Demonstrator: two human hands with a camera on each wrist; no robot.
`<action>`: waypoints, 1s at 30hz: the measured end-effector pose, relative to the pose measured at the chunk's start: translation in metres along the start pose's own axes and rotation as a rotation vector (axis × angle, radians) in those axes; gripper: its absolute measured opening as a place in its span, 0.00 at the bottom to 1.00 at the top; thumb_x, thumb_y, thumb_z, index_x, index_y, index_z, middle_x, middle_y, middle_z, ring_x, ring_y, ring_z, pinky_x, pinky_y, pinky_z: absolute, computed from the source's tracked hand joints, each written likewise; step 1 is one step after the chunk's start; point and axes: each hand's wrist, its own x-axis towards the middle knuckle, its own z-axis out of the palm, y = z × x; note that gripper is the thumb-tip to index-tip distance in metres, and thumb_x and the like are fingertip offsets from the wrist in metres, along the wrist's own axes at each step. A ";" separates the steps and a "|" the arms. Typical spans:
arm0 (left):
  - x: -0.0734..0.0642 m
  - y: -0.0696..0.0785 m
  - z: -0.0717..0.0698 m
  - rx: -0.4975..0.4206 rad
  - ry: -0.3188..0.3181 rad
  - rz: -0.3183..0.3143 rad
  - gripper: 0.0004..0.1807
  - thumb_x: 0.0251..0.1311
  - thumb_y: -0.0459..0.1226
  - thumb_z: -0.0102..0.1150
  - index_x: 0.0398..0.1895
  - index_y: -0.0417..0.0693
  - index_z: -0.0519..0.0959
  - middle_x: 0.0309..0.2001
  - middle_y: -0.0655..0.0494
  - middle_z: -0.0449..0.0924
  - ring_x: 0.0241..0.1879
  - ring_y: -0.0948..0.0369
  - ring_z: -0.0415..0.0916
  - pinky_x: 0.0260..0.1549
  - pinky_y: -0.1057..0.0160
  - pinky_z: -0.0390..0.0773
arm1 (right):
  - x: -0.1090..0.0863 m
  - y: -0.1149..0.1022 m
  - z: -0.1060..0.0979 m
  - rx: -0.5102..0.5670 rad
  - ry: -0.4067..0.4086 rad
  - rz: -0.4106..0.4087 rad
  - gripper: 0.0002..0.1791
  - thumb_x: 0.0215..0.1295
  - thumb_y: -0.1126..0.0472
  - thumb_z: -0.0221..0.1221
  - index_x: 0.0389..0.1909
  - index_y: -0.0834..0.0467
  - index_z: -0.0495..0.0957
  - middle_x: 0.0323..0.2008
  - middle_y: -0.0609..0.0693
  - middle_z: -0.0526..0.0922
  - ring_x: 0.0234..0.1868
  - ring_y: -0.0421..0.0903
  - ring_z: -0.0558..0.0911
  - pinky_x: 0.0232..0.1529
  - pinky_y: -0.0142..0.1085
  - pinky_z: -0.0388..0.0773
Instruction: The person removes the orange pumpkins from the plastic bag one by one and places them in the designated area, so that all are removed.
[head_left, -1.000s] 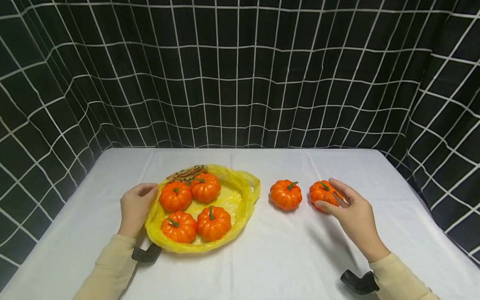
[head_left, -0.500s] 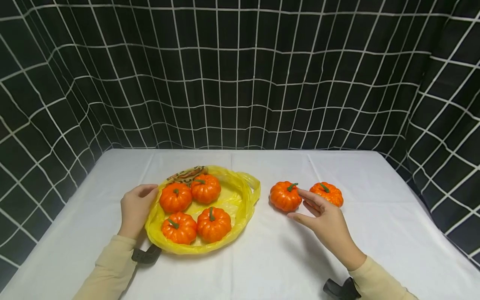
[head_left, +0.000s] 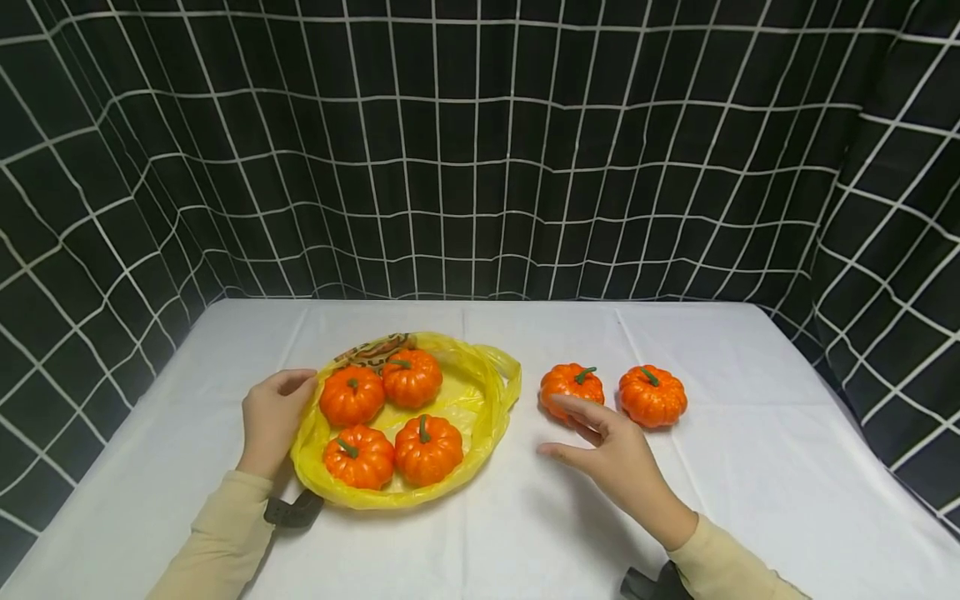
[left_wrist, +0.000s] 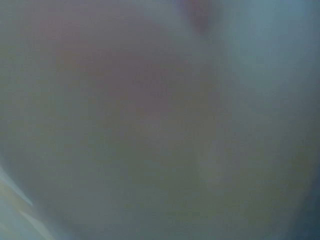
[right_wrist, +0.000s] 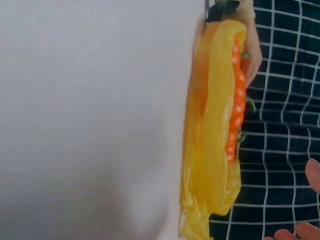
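Note:
In the head view, a yellow plastic bag (head_left: 491, 433) lies spread with its mouth up. Several small orange pumpkins (head_left: 427, 450) with green stems sit inside it. At the bag's left rim, my left hand (head_left: 272, 421) pinches the edge between thumb and fingers. My right hand (head_left: 622, 462) hovers over the table with thumb and fingers apart, holding nothing. Its fingertips partly cover a pumpkin (head_left: 566, 382) just right of the bag. Another pumpkin (head_left: 652, 398) sits farther right. From the right wrist, the bag (right_wrist: 217, 125) shows side-on; the left wrist view is too blurred to read.
A white cloth covers the table (head_left: 510, 533). Black curtain (head_left: 487, 167) with a white grid closes off the back and both sides. Black wrist mounts (head_left: 294, 510) are worn under both forearms.
My right hand has moved left, from the rightmost pumpkin to in front of the other loose one. The left hand, the bag and the pumpkins have stayed in place.

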 end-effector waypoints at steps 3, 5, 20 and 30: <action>0.000 0.000 0.000 -0.007 0.002 -0.001 0.17 0.68 0.42 0.57 0.51 0.40 0.83 0.51 0.39 0.84 0.54 0.50 0.79 0.36 0.83 0.71 | 0.001 -0.002 0.005 0.015 -0.008 -0.017 0.33 0.49 0.66 0.74 0.59 0.66 0.78 0.58 0.61 0.82 0.57 0.36 0.82 0.60 0.34 0.78; 0.000 0.000 0.000 -0.011 0.002 0.000 0.17 0.68 0.42 0.57 0.51 0.40 0.83 0.52 0.39 0.84 0.54 0.49 0.79 0.36 0.83 0.70 | 0.001 -0.003 0.008 0.017 -0.008 -0.013 0.33 0.49 0.66 0.74 0.59 0.65 0.78 0.58 0.60 0.82 0.58 0.39 0.82 0.60 0.35 0.78; 0.003 -0.002 0.002 0.007 0.018 0.022 0.16 0.68 0.40 0.57 0.50 0.39 0.84 0.50 0.39 0.85 0.53 0.49 0.80 0.41 0.75 0.74 | 0.007 -0.012 0.028 0.047 -0.068 -0.002 0.33 0.50 0.65 0.74 0.59 0.64 0.77 0.61 0.61 0.79 0.65 0.56 0.76 0.63 0.39 0.75; 0.003 -0.003 0.002 -0.005 0.014 0.025 0.16 0.68 0.40 0.57 0.50 0.39 0.83 0.51 0.39 0.85 0.54 0.48 0.80 0.52 0.58 0.80 | 0.010 -0.015 0.040 0.065 -0.138 0.013 0.34 0.50 0.63 0.75 0.60 0.65 0.76 0.60 0.61 0.79 0.66 0.57 0.75 0.63 0.38 0.75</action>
